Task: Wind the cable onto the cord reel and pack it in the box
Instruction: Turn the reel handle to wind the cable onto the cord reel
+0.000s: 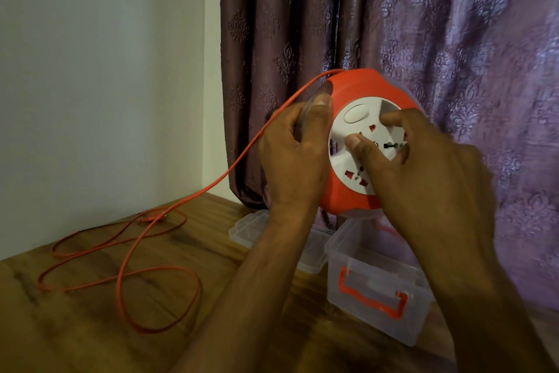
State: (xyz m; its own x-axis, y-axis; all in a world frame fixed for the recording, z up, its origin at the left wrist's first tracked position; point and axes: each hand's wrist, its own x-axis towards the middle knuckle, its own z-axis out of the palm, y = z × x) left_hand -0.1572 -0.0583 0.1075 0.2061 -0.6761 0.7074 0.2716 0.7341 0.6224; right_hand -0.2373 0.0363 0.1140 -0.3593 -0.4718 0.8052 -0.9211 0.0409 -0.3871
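The cord reel (341, 191), red with a white socket face, is held up in the air above the tabletop's (90, 327) far right part, in front of a purple patterned curtain (423, 25). The left hand (292, 155) grips the reel's left rim, fingers curled round its clear edge. The right hand (414, 167) presses on the white face, thumb and fingers curled and pinching the central hub. The red cable (169, 270) leaves the top of the reel, slopes down to the left and lies in loose loops on the tabletop near its left edge. Below the reel stands the clear box (378, 291) with a red handle, open, its clear lid (251, 227) lying just beside it toward the far edge.
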